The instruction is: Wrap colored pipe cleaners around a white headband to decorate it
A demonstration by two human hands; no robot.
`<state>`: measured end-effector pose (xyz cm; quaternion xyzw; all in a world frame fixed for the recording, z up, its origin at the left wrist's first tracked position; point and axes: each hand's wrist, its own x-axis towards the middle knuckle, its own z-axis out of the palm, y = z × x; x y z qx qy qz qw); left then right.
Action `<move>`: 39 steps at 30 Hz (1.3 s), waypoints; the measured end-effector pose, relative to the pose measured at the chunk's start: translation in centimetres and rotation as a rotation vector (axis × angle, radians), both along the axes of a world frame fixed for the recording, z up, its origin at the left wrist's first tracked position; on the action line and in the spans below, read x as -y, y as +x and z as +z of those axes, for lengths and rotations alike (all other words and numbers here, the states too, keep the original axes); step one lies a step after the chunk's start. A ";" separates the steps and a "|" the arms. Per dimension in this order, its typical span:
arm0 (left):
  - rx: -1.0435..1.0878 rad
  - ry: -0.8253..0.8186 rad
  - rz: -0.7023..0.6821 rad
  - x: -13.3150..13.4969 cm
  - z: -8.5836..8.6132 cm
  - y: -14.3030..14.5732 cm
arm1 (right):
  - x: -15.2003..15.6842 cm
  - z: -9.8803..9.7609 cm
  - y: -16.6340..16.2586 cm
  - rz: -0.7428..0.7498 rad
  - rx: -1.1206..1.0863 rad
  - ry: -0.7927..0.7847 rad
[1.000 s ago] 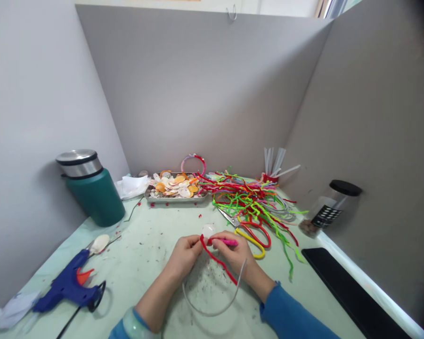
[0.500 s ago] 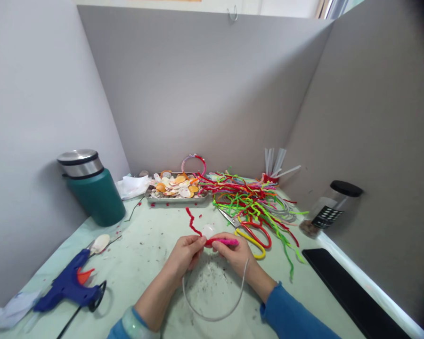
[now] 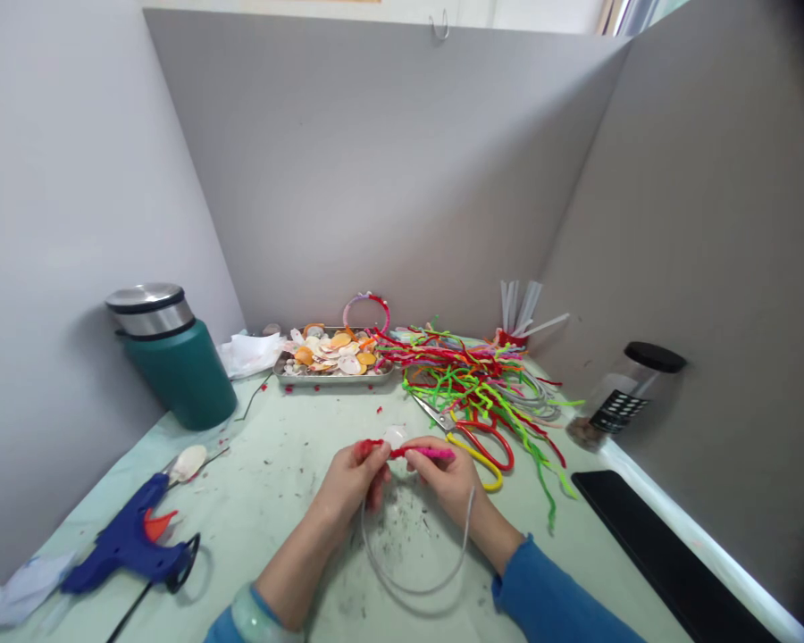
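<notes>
Between my hands is a thin white ring [image 3: 419, 591], its top part wrapped in fuzzy red and pink pipe cleaner. My left hand [image 3: 354, 478] pinches the red pipe cleaner [image 3: 397, 453], its loose end by the thumb. With thumb and fingers, my right hand [image 3: 446, 473] grips the wrapped part of the ring, where a pink stretch [image 3: 439, 454] shows. The bare ring hangs in a loop below both hands. Just beyond the fingers lies a small clear round piece [image 3: 395, 435], and scissors [image 3: 479, 442] with red and yellow handles rest beside my right hand.
At the back are a metal tray [image 3: 335, 379] of shell-like discs, a finished-looking wrapped ring [image 3: 367, 296] and a heap of pipe cleaners [image 3: 469, 366]. A green bottle [image 3: 180, 371] and blue glue gun [image 3: 127, 540] are left; a clear jar [image 3: 620, 402] and black bar [image 3: 657, 545] right.
The loose red tail, which stuck up away from my left hand, is now folded down by the left fingers. The ring's bare loop has swung slightly up and to the right.
</notes>
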<state>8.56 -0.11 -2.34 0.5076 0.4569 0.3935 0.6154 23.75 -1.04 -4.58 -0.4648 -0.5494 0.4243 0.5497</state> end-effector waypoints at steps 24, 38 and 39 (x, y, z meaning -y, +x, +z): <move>-0.454 0.793 0.058 -0.6 -1.3 -0.5 | -0.3 0.2 0.3 -0.047 -0.061 -0.055; -0.242 0.465 -0.016 -0.8 -1.7 -0.3 | -0.1 0.5 0.1 0.037 -0.104 -0.057; -0.228 0.422 -0.025 -0.7 -1.7 -0.3 | -0.1 0.5 0.1 0.039 -0.102 -0.050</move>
